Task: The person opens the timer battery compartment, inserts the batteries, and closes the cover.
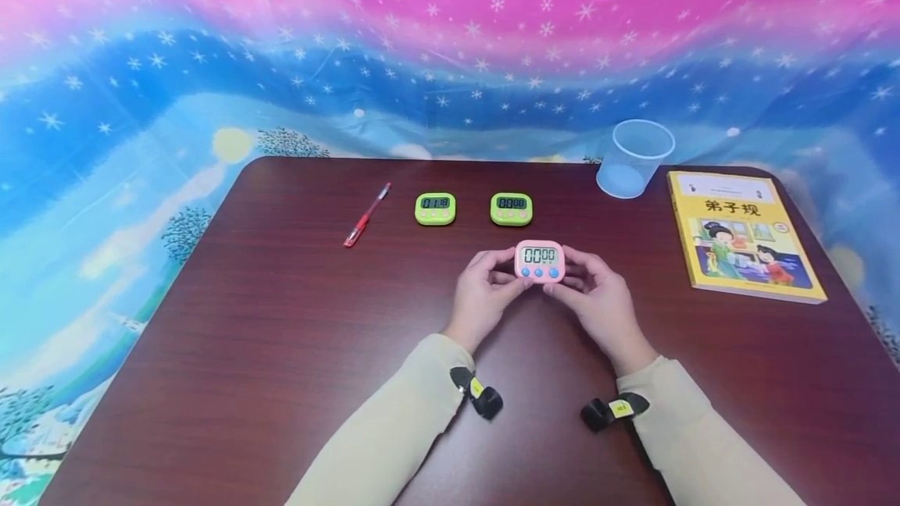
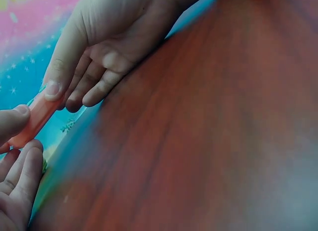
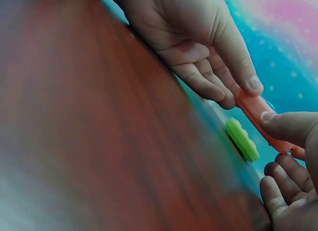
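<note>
The head camera looks forward and down over the whole counter (image 1: 281,318). Each wrist camera sits very near, low over the wood, facing toward 12 o'clock. All three views share the pink timer (image 1: 539,260) between the hands.

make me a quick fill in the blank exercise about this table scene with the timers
1. Both hands hold a timer whose case is ____ in colour.
2. The number of green timers lying on the table beyond the hands is ____.
3. The red pen lies to the ____ of the green timers.
4. The clear plastic cup stands just beyond the yellow ____ at the right side of the table.

Missing words: pink; two; left; book

Points for reference: pink timer, left hand, right hand, green timers and, book.
</note>
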Motion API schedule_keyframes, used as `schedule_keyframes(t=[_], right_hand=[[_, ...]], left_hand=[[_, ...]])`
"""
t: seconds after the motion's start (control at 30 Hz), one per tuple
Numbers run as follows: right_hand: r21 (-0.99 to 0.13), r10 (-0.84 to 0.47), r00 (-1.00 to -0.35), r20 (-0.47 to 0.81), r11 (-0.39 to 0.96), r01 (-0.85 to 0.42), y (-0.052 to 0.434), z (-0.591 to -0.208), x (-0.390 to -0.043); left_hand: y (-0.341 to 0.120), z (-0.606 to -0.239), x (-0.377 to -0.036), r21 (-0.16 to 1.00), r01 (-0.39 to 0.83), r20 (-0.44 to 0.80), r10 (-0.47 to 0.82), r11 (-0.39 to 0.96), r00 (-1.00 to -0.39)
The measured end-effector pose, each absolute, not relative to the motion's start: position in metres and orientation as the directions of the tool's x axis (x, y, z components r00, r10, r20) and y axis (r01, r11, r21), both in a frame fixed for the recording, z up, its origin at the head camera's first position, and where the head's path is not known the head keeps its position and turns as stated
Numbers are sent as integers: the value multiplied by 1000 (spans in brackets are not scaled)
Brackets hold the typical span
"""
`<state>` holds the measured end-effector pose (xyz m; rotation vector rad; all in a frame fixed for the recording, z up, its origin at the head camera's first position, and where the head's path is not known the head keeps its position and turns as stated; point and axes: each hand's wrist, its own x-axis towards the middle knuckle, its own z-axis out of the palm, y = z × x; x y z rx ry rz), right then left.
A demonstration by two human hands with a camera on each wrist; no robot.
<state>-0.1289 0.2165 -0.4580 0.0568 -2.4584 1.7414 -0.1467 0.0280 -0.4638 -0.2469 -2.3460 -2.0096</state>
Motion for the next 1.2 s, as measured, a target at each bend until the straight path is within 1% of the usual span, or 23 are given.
schedule_keyframes(t=[0.13, 0.4, 0.57, 0.77, 0.97, 1.2], right_hand=[[-923, 84, -989, 118, 376, -78, 225, -459, -136], [-926, 130, -988, 81, 378, -26, 234, -459, -145], [-926, 159, -985, 59, 378, 5, 238, -457, -148], [-925, 202, -978, 49, 379, 32, 244, -455, -154], [-923, 221, -974, 49, 383, 40, 247, -453, -161], [-922, 242, -970, 37, 381, 60, 251, -452, -169]], left_hand=[[42, -465, -154, 974, 162, 155, 55, 161, -986], [59, -464, -163, 957, 162, 165, 10, 239, -986], [66, -463, -168, 960, 143, 146, 4, 243, -989], [74, -463, -176, 947, 158, 160, 14, 280, -987], [82, -465, -185, 934, 171, 175, 17, 314, -984], [90, -462, -194, 922, 160, 166, 15, 353, -986]])
